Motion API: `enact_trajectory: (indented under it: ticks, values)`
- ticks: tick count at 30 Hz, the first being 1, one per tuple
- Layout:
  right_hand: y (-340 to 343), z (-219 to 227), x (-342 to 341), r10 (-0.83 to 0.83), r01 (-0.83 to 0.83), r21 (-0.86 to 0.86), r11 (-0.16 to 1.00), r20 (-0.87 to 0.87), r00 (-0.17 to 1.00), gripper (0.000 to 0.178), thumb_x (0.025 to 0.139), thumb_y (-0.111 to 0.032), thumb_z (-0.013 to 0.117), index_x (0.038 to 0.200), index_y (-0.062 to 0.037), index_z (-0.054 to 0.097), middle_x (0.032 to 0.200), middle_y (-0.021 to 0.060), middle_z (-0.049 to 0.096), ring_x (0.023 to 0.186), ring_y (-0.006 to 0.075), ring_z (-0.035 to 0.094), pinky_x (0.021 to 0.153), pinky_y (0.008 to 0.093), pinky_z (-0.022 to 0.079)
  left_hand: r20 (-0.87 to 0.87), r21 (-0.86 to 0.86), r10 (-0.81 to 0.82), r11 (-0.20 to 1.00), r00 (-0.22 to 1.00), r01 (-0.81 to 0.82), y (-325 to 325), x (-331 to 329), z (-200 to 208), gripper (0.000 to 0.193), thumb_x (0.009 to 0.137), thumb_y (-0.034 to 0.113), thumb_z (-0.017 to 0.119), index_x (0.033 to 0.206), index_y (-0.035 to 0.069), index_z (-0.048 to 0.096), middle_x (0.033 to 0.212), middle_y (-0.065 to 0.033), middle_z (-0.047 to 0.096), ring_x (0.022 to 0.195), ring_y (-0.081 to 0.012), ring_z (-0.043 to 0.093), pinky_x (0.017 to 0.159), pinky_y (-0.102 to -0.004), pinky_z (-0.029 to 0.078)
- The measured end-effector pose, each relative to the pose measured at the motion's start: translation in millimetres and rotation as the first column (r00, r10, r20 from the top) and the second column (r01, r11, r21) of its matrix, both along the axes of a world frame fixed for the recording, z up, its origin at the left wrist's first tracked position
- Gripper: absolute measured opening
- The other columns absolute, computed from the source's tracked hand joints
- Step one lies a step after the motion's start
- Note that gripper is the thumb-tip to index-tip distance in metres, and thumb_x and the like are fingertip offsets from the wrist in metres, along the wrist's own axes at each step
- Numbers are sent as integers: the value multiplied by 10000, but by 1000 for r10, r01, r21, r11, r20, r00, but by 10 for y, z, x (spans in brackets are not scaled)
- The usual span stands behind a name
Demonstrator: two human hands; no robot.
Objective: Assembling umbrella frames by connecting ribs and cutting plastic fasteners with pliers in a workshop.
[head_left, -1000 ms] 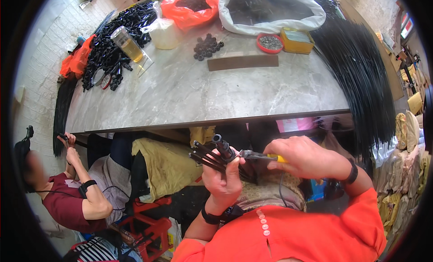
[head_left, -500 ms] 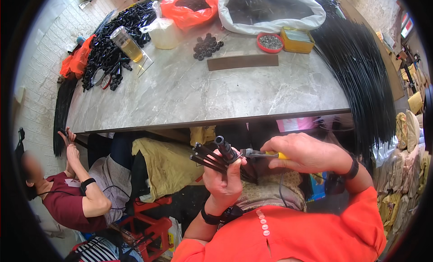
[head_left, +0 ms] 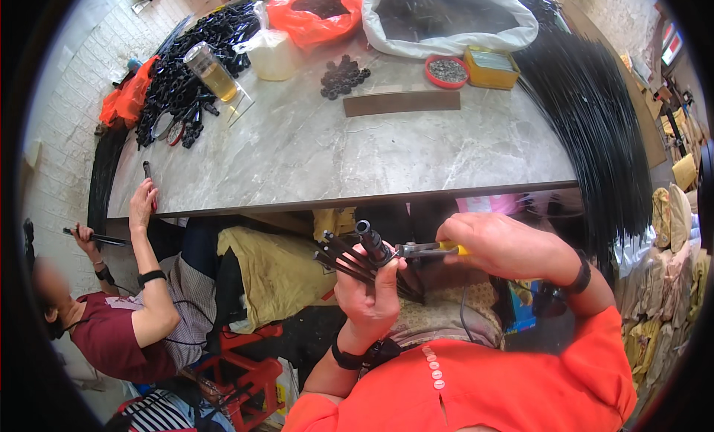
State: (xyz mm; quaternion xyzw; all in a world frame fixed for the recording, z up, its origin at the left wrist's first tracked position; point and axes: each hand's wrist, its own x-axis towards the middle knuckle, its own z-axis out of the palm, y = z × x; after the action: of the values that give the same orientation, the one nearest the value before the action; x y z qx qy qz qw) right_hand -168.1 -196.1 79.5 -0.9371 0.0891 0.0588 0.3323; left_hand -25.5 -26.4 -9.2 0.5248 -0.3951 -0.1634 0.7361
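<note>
Beyond the grip runs the table edge (head_left: 342, 203), open tabletop (head_left: 372, 153) behind | left hand (head_left: 366, 294), thumb up, clamps black rods (head_left: 346, 250) and tubular fitting (head_left: 375, 244) | right hand (head_left: 502, 246), palm down, clamps yellow-handled pliers (head_left: 425, 250), nose at fitting.

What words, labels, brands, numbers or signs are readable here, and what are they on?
None can be read.
Patch on the co-worker's shirt: too small and blurred to make out.
Red and white panel, far right: too small; may hold no text.
Blue item under the table: any print is unclear.
Pliers: no lettering I can make out.
</note>
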Motion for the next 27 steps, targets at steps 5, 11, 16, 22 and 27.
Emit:
enact_trajectory:
  ticks: [5, 11, 16, 22, 27]
  values:
    - [23, -42, -2, 28, 20, -215, 976, 216, 976, 245, 903, -203, 634, 1022, -18, 525, 835, 141, 595, 796, 330, 625, 673, 413, 475, -3, 12, 15, 1000, 1000, -15, 1, 16, -7, 243, 929, -57, 590, 1146, -61, 481, 940, -123, 635, 786, -154, 656, 727, -288, 555]
    - [82, -54, -7, 254, 156, -817, 554, 345, 903, 281, 797, -149, 664, 1039, -36, 577, 791, 50, 573, 641, 174, 589, 545, 294, 426, -22, 16, 36, 999, 999, -36, -12, 23, 10, 226, 935, -43, 591, 1132, -53, 481, 928, -112, 640, 782, -143, 658, 719, -275, 548]
    - [127, -27, -11, 460, 254, -881, 400, 433, 775, 299, 838, -149, 632, 1112, -30, 618, 913, 74, 622, 769, 186, 617, 597, 295, 439, -41, 85, 38, 996, 998, -35, 10, 49, 16, 196, 976, 13, 550, 1149, -27, 468, 957, -113, 626, 791, -148, 643, 762, -288, 534]
    - [262, 93, -56, 427, 278, -904, 326, 403, 810, 393, 896, -201, 591, 1217, 24, 623, 1079, 165, 658, 935, 257, 644, 724, 387, 500, -96, 97, 48, 995, 994, -39, 42, 40, 58, 232, 966, 28, 578, 1170, -20, 479, 984, -107, 637, 830, -143, 639, 793, -282, 519]
    - [292, 60, -107, 245, 92, -838, 538, 260, 934, 503, 869, -283, 635, 1210, 83, 578, 1034, 243, 621, 905, 325, 609, 698, 397, 497, -172, 64, -88, 993, 981, 101, 95, 128, 137, 255, 921, -22, 627, 1133, -17, 485, 995, -106, 622, 880, -145, 618, 797, -294, 522]
